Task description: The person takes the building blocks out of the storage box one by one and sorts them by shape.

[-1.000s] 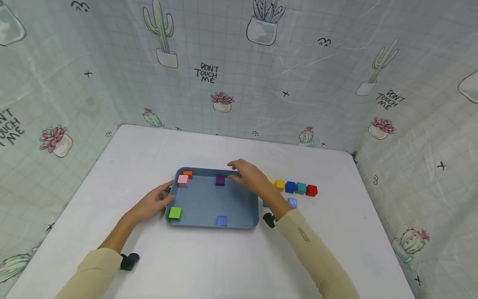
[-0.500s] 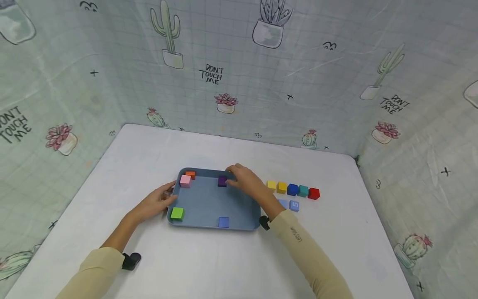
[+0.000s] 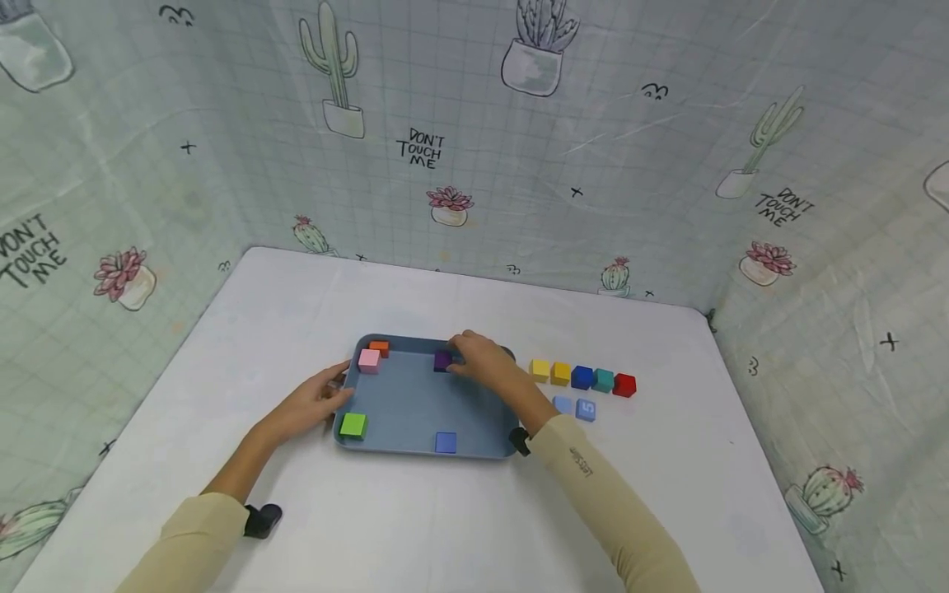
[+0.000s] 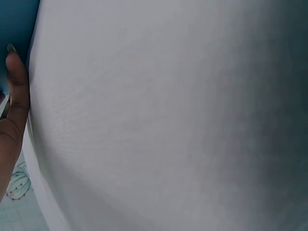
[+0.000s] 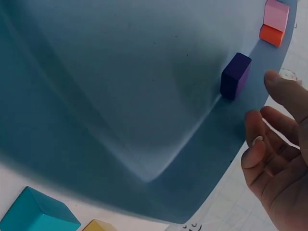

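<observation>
A grey-blue tray (image 3: 400, 403) lies on the white table with a purple block (image 3: 442, 361) by its far wall. My right hand (image 3: 480, 361) is over the tray's far side, next to the purple block. In the right wrist view, a gap shows between its thumb (image 5: 284, 91) and the purple block, and the other fingers are bent with nothing in them. My left hand (image 3: 315, 401) rests against the tray's left side, thumb and fingers at the rim. Only part of it shows in the left wrist view, against the blue tray wall.
Inside the tray are a pink block (image 3: 369, 361), an orange block (image 3: 379, 347), a green block (image 3: 353, 426) and a blue block (image 3: 446, 442). To the right stands a row of several blocks, ending in a red block (image 3: 625, 385). A block marked 5 (image 3: 586, 409) lies nearer.
My right hand has come down and slightly nearer, closing in on the purple block. The left hand stays at the tray's side. The head view has shifted a little.
</observation>
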Demonstrator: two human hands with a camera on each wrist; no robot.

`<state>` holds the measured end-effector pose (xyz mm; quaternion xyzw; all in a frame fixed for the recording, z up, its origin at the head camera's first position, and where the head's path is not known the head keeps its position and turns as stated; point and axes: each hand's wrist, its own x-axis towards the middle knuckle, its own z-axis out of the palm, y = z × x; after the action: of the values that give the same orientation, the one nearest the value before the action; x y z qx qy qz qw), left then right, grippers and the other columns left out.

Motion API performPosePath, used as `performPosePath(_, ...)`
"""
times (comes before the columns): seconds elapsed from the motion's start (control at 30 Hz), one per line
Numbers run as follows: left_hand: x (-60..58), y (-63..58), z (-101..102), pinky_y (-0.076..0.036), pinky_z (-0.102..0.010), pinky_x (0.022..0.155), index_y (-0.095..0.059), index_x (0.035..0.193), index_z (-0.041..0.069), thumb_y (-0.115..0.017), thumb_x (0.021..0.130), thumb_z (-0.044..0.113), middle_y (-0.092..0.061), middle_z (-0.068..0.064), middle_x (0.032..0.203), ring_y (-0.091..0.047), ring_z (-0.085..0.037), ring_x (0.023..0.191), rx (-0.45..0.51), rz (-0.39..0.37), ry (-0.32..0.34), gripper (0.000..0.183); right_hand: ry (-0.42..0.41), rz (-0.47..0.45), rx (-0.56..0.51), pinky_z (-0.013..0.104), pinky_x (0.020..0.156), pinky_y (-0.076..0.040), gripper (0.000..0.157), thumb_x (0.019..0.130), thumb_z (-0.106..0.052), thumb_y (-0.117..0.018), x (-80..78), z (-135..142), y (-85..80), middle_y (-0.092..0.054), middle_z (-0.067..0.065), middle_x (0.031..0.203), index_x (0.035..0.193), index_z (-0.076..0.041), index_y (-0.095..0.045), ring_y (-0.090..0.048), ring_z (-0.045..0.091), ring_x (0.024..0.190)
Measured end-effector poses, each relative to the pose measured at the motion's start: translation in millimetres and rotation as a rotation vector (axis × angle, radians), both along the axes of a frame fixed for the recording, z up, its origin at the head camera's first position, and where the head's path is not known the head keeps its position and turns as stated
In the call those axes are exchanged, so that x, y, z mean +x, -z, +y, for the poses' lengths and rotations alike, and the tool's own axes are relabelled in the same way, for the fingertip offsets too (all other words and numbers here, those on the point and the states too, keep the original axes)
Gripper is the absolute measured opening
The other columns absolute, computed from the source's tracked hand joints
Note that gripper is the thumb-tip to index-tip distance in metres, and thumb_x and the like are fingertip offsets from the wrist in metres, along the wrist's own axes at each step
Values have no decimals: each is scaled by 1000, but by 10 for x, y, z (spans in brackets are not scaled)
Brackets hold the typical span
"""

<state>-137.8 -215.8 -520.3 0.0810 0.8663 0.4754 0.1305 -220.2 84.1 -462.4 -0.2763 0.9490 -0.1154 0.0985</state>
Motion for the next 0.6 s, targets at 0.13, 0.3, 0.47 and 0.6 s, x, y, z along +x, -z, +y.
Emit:
performPosePath(0.13,8,4,-8,-49,-34,72,-26,146,-2,-54,96,25,-44,-24,128,-52,-29,98,-1,6,-1,63,-13,12,42,28,85,-47,46,86,-28,-70,-20,-30,28,-60,8,109,122,-2,-59,-59,18,99)
performPosePath(0.3,11,14,-10,-49,-34,72,-26,146,-3,-54,96,24,-44,-25,129,-52,-29,98,6,11,2,63,-7,5,75,27,78,-48,42,84,-28,-72,-16,-73,45,-60,7,100,116,-1,-61,-58,16,89)
performPosePath(0.47,7,20,-6,-48,-34,72,-26,146,-3,-55,96,24,-44,-25,129,-52,-29,98,1,17,-3,63,-9,-1,127,29,75,-48,38,82,-28,-74,11,-96,79,-61,7,97,108,-2,-62,-58,15,85)
performPosePath(0.6,-1,37,-11,-49,-34,71,-27,146,-2,-55,96,25,-44,-25,130,-52,-28,97,3,13,-8,64,0,9,129,29,76,-48,37,82,-27,-74,30,-101,127,-62,6,95,107,-3,-62,-59,16,86)
